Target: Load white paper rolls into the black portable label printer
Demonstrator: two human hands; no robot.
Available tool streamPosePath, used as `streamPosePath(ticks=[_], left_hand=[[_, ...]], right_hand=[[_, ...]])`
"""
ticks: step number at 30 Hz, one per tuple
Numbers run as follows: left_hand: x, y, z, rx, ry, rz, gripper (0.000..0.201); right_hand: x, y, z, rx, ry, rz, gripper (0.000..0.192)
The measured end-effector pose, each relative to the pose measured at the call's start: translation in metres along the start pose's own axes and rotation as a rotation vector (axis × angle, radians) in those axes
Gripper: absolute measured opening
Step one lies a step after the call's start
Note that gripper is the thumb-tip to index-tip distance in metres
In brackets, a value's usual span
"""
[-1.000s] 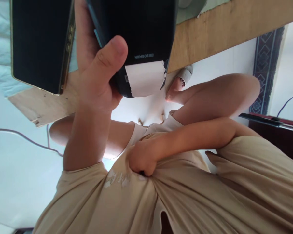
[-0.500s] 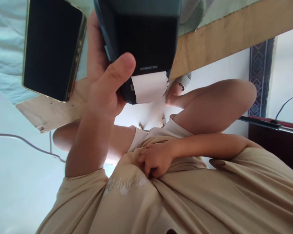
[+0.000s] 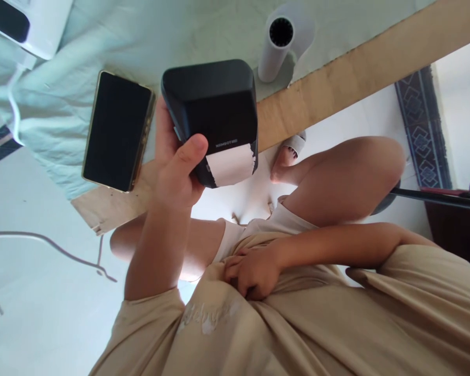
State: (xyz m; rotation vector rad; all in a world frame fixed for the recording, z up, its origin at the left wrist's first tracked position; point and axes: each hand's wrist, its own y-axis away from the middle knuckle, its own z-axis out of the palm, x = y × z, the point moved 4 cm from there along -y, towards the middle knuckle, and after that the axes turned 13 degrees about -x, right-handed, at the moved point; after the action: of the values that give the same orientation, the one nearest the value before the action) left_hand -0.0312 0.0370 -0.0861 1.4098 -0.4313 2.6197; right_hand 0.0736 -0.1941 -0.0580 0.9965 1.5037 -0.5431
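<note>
My left hand (image 3: 172, 172) grips a black label printer (image 3: 215, 104) from its left side, with the thumb across the front. The printer is held above the table's near edge. A white label strip with a torn edge (image 3: 230, 163) sticks out of its slot. My right hand (image 3: 250, 269) rests at my belly, fingers curled into the beige shirt (image 3: 297, 334). A dark phone with a gold rim (image 3: 117, 130) lies screen-up on the table just left of the printer.
A pale green cloth (image 3: 102, 42) covers the wooden table (image 3: 337, 83). On it stand a white paper roll (image 3: 276, 44) and, far left, a white device (image 3: 31, 26). A grey cable (image 3: 62, 248) runs over the white floor. My bare knees are below the table.
The printer and phone have dropped away from the camera and look smaller, so the roll and white device have come into view. My right hand stays on the shirt, its clutch looser.
</note>
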Motion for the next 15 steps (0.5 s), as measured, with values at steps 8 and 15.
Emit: streamPosePath(ticks=[8, 15], left_hand=[[0.002, 0.000, -0.001, -0.065, -0.001, 0.007, 0.089], [0.002, -0.001, -0.001, -0.013, -0.032, 0.046, 0.084]], right_hand=[[0.004, 0.008, 0.001, -0.045, 0.028, -0.029, 0.049], [0.000, -0.024, 0.002, -0.023, 0.015, 0.023, 0.052]])
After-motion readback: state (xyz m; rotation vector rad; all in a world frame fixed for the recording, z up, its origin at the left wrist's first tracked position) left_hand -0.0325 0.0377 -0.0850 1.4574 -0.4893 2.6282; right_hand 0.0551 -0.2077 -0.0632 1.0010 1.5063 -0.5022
